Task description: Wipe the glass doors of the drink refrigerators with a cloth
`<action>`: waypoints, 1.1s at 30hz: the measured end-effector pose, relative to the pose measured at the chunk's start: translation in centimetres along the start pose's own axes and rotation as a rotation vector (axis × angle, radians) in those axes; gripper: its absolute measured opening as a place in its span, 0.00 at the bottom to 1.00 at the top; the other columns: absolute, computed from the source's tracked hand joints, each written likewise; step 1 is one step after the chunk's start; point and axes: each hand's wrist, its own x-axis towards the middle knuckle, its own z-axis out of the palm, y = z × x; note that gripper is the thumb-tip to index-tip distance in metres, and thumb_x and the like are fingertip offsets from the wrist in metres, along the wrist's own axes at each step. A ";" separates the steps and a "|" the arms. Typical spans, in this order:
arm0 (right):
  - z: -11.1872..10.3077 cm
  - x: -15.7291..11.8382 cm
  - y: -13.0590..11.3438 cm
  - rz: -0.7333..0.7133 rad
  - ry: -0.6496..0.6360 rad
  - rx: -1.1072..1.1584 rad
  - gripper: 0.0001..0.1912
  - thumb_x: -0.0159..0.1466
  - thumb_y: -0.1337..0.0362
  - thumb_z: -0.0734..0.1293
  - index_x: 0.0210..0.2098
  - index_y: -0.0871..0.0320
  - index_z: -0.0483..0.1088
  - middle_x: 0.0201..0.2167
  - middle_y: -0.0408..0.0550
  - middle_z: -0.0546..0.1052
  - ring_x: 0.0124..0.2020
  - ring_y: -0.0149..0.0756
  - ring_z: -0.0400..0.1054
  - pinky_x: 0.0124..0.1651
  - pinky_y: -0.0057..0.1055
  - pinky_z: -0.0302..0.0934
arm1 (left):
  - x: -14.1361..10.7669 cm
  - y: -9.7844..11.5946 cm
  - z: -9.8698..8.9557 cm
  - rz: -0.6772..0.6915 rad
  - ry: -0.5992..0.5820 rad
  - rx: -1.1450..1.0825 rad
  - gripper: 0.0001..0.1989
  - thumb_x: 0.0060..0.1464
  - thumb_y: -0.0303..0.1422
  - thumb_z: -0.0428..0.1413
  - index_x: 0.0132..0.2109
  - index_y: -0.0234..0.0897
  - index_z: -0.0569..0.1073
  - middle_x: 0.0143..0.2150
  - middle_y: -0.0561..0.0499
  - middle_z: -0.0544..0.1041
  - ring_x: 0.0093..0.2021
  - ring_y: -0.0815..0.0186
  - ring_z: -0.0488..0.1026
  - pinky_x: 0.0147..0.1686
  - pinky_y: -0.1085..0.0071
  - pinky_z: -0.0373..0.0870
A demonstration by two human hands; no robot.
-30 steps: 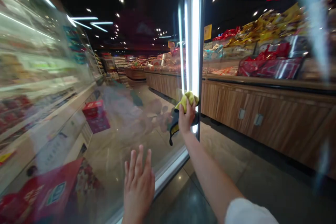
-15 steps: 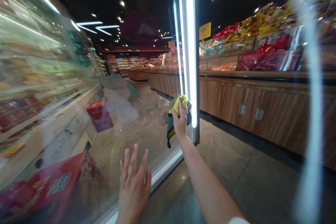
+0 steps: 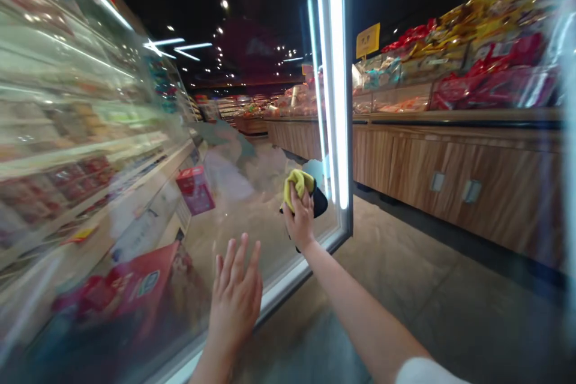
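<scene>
A large glass door (image 3: pixel 252 216) with a light metal frame stands across the left and middle of the view. My right hand (image 3: pixel 300 216) presses a yellow and dark cloth (image 3: pixel 299 183) on the glass near the door's lit vertical edge. The cloth is bunched under my fingers, and its dark part sticks out to the right. Lower and to the left, my left hand (image 3: pixel 236 294) is spread with its fingers pointing up, at the glass near the bottom frame. It holds nothing. Whether its palm touches the glass is hard to tell.
Shelves of packaged goods (image 3: pixel 58 186) show blurred at left. Red boxes (image 3: pixel 195 190) appear through or in the glass. Right of the door runs a wood-fronted counter (image 3: pixel 450 186) heaped with bagged goods, beside a yellow sign (image 3: pixel 368 41). Grey floor (image 3: pixel 405 276) lies below.
My right hand and the cloth have moved left on the glass, away from the lit edge. The cloth's dark part, which hung down at left, now sticks out to the right. My left hand stays spread.
</scene>
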 end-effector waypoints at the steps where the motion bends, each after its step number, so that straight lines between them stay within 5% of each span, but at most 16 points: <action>1: -0.3 -1.2 0.0 -0.099 -0.077 -0.031 0.31 0.71 0.59 0.60 0.72 0.46 0.55 0.72 0.52 0.60 0.73 0.48 0.52 0.72 0.53 0.48 | -0.2 -0.4 -0.1 -0.010 -0.004 0.005 0.35 0.66 0.33 0.52 0.75 0.46 0.49 0.76 0.46 0.53 0.77 0.56 0.43 0.75 0.54 0.40; 3: -0.9 -3.5 1.2 -0.187 -0.175 -0.061 0.29 0.70 0.60 0.60 0.70 0.45 0.60 0.71 0.51 0.61 0.71 0.48 0.56 0.72 0.53 0.48 | -0.8 -1.2 -0.3 -0.022 -0.013 0.018 0.36 0.66 0.33 0.52 0.75 0.47 0.48 0.76 0.47 0.54 0.77 0.57 0.43 0.75 0.54 0.39; 6: -1.3 -4.9 3.4 0.071 -0.097 -0.067 0.30 0.72 0.61 0.56 0.72 0.49 0.55 0.70 0.56 0.63 0.70 0.50 0.57 0.68 0.56 0.54 | -1.9 -2.6 -1.1 -0.021 -0.022 0.058 0.36 0.66 0.33 0.52 0.75 0.47 0.47 0.76 0.48 0.54 0.77 0.58 0.43 0.75 0.53 0.39; 8: -1.0 -4.2 2.7 0.244 0.000 -0.045 0.31 0.73 0.60 0.52 0.74 0.52 0.49 0.71 0.59 0.60 0.72 0.52 0.52 0.67 0.58 0.55 | -2.5 -3.7 -1.8 -0.035 -0.013 0.091 0.37 0.65 0.33 0.52 0.75 0.47 0.47 0.76 0.49 0.52 0.77 0.57 0.42 0.75 0.53 0.38; 10: -0.5 -3.3 0.2 0.253 0.032 -0.027 0.31 0.74 0.58 0.52 0.75 0.53 0.45 0.73 0.59 0.55 0.74 0.52 0.47 0.68 0.60 0.52 | -3.0 -4.6 -2.5 -0.049 0.007 0.119 0.37 0.65 0.33 0.53 0.75 0.47 0.46 0.77 0.49 0.51 0.77 0.57 0.42 0.75 0.53 0.39; 14: -0.1 -4.4 -4.8 -0.129 -0.147 -0.056 0.31 0.71 0.59 0.59 0.73 0.47 0.54 0.75 0.52 0.54 0.73 0.51 0.49 0.72 0.59 0.44 | -3.7 -5.8 -3.2 -0.036 0.058 0.174 0.39 0.63 0.31 0.55 0.75 0.47 0.47 0.77 0.49 0.49 0.77 0.58 0.42 0.75 0.53 0.40; 18: -1.1 -7.4 -2.7 -0.501 -0.304 -0.080 0.28 0.66 0.62 0.66 0.65 0.38 0.67 0.72 0.40 0.60 0.72 0.51 0.52 0.75 0.55 0.41 | -4.4 -6.4 -3.5 -0.028 0.051 0.208 0.40 0.61 0.28 0.55 0.75 0.48 0.48 0.77 0.48 0.50 0.77 0.57 0.42 0.75 0.52 0.38; 20: -1.6 -7.1 -1.0 -0.431 -0.268 -0.095 0.28 0.67 0.63 0.64 0.65 0.39 0.66 0.73 0.42 0.59 0.72 0.51 0.54 0.74 0.55 0.44 | -4.8 -6.6 -3.6 -0.042 0.059 0.198 0.41 0.60 0.27 0.55 0.75 0.48 0.48 0.76 0.48 0.51 0.77 0.56 0.43 0.75 0.51 0.38; 22: -1.6 -5.5 -1.0 -0.204 -0.166 -0.101 0.29 0.70 0.62 0.60 0.70 0.45 0.59 0.74 0.49 0.55 0.72 0.51 0.53 0.72 0.57 0.47 | -5.2 -6.8 -3.8 -0.061 0.083 0.187 0.41 0.60 0.26 0.55 0.75 0.48 0.47 0.76 0.49 0.51 0.76 0.56 0.44 0.75 0.50 0.37; 25: -0.9 -3.1 -4.9 0.007 -0.056 -0.064 0.31 0.73 0.60 0.55 0.74 0.50 0.49 0.76 0.54 0.50 0.74 0.52 0.48 0.71 0.62 0.45 | -5.8 -7.0 -4.3 -0.078 0.103 0.204 0.41 0.61 0.27 0.55 0.75 0.48 0.46 0.76 0.49 0.52 0.76 0.56 0.45 0.75 0.51 0.37; 29: -0.2 -4.6 -9.6 -0.293 -0.201 -0.045 0.28 0.70 0.59 0.62 0.69 0.44 0.61 0.74 0.47 0.55 0.75 0.53 0.45 0.74 0.62 0.36 | -6.4 -7.3 -4.8 -0.064 0.116 0.243 0.41 0.61 0.27 0.55 0.75 0.48 0.46 0.76 0.49 0.54 0.77 0.58 0.44 0.76 0.53 0.37; 33: -0.8 -8.2 -6.2 -0.711 -0.338 -0.006 0.18 0.66 0.63 0.68 0.52 0.37 0.77 0.67 0.36 0.68 0.73 0.46 0.52 0.76 0.54 0.32 | -6.9 -7.9 -5.3 -0.071 0.138 0.251 0.41 0.61 0.27 0.55 0.75 0.47 0.48 0.76 0.48 0.54 0.77 0.59 0.44 0.76 0.53 0.36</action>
